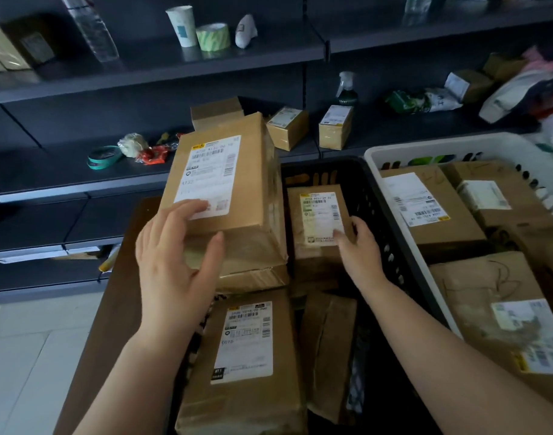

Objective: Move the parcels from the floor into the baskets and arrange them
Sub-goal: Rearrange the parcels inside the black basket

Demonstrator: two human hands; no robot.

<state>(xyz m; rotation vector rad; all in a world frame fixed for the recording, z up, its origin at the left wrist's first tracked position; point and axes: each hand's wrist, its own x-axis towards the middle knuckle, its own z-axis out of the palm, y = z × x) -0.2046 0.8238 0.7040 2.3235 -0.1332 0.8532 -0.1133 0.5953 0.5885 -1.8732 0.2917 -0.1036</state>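
**Parcels Fill Two Baskets as Sorting Nears Its Close**

As both hands worked inside the black basket [378, 196], a person arranged cardboard parcels beside dark shelving [143, 61]. The left hand [174, 262] lay open and flat against the near face of a large labelled parcel [224, 189], which stood tilted on top of other boxes at the basket's left side; its thumb pressed the lower edge, steadying rather than clasping. The right hand [360, 246] curled over the near edge of a smaller labelled parcel [319, 224] lying deeper in the same basket, though whether the fingers had fully closed on it could not be told. Next to it, the white basket [426, 149] already held several parcels packed edge to edge. No parcel showed on the visible strip of tiled floor [27, 356], which suggested the moving was largely done and that tidying the black basket's loose stack was what remained.
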